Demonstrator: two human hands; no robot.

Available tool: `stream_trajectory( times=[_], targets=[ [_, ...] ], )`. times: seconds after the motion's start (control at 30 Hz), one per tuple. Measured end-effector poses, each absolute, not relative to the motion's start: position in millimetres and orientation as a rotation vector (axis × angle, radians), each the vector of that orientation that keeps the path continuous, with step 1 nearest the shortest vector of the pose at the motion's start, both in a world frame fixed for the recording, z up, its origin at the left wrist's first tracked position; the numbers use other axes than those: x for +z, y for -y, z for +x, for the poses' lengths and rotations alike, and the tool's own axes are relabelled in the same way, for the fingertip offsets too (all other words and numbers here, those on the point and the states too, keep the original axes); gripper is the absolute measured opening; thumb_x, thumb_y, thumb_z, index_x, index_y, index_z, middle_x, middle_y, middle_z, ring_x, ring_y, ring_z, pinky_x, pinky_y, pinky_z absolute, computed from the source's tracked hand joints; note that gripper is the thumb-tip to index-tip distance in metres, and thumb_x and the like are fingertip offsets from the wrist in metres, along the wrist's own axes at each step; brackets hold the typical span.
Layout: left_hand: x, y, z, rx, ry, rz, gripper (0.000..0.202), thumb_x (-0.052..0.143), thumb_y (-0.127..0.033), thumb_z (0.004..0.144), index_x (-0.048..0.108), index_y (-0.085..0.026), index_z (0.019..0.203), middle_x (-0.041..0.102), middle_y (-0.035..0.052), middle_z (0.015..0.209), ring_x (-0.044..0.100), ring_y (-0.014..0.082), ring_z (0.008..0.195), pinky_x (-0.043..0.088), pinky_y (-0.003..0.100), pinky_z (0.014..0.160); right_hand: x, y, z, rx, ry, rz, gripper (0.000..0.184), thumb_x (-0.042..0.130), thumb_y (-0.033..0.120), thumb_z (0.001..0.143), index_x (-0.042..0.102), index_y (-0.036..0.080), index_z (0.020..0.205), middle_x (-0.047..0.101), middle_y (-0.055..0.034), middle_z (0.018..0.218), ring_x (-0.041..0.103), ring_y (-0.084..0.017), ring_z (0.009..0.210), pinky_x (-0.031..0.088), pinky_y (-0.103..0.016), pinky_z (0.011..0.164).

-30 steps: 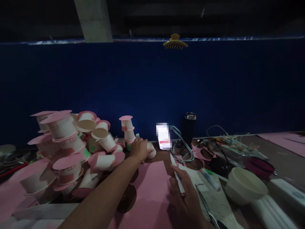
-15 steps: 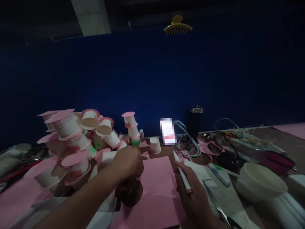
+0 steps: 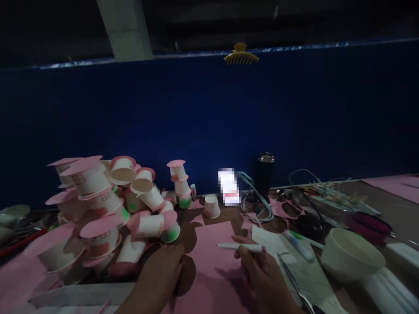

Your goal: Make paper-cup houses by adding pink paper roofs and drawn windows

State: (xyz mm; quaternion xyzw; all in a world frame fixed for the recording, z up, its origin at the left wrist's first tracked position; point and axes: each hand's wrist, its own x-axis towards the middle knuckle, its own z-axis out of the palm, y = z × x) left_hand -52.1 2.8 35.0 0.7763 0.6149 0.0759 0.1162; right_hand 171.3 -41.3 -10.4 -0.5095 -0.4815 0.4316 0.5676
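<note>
Piled cups (image 3: 103,203) left, paper (image 3: 214,274) middle — bowl (image 3: 352,259) right.

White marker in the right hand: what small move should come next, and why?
I'd perhaps angle the white marker tip-down onto the pink sheet: the right hand grips it, it shows crosswise over an uncut part, and the left hand is beside the sheet's round cut-outs.
</note>
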Motion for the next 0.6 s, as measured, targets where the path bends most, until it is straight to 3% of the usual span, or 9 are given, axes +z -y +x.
stream_trajectory(
  times=[0.1, 0.23, 0.3, 0.4, 0.6],
  targets=[
    [38.2, 0.8, -36.5, 0.405, -1.638, 2.257, 0.011, 0.052, -0.020, 0.084, 0.061, -0.023, 0.089, 0.068, -0.0028, 0.084, 0.062, 0.0154, 0.080, 0.045, 0.028, 0.073, -7.4, 38.4, 170.5, 1.089, 0.996, -1.215, 0.042, 0.054, 0.052, 0.082, 0.064, 0.017, 0.104, 0.050, 0.0051, 0.052, 0.036, -0.005, 0.038, 0.028, -0.016, 0.035],
    [15.6, 1.2, -17.6, 0.684, -1.490, 2.115, 0.014, 0.050, -0.020, 0.083, 0.062, -0.023, 0.091, 0.068, -0.0011, 0.090, 0.062, 0.0143, 0.079, 0.044, 0.026, 0.071, -2.4, 39.7, 171.4, 1.044, 0.962, -1.213, 0.044, 0.057, 0.056, 0.077, 0.066, 0.017, 0.098, 0.060, 0.0007, 0.066, 0.041, -0.006, 0.040, 0.032, -0.017, 0.035],
    [-2.6, -0.7, -16.3, 0.757, -1.398, 2.160, 0.019, 0.049, -0.021, 0.084, 0.062, -0.023, 0.099, 0.067, 0.0010, 0.100, 0.060, 0.0158, 0.091, 0.043, 0.028, 0.082, 0.0, 42.1, 171.1, 1.027, 0.983, -1.225, 0.045, 0.057, 0.056, 0.077, 0.066, 0.017, 0.097, 0.060, 0.0007, 0.065, 0.042, -0.006, 0.040, 0.034, -0.018, 0.036],
    [-21.2, -4.2, -22.2, 0.810, -1.295, 2.234, 0.020, 0.049, -0.024, 0.086, 0.063, -0.024, 0.100, 0.067, 0.0016, 0.100, 0.059, 0.0161, 0.092, 0.043, 0.028, 0.084, 0.8, 44.5, 169.3, 0.992, 1.063, -1.248, 0.046, 0.057, 0.056, 0.077, 0.066, 0.016, 0.097, 0.062, -0.0009, 0.067, 0.044, -0.007, 0.041, 0.035, -0.019, 0.037],
    [-17.4, -5.6, -27.2, 0.838, -1.236, 2.315, 0.019, 0.050, -0.020, 0.086, 0.063, -0.026, 0.100, 0.066, 0.0007, 0.099, 0.058, 0.0155, 0.091, 0.044, 0.027, 0.083, -9.3, 41.6, 164.2, 0.927, 1.101, -1.286, 0.049, 0.054, 0.056, 0.079, 0.066, 0.013, 0.097, 0.063, -0.0031, 0.068, 0.041, -0.006, 0.038, 0.033, -0.019, 0.036]
  ],
)
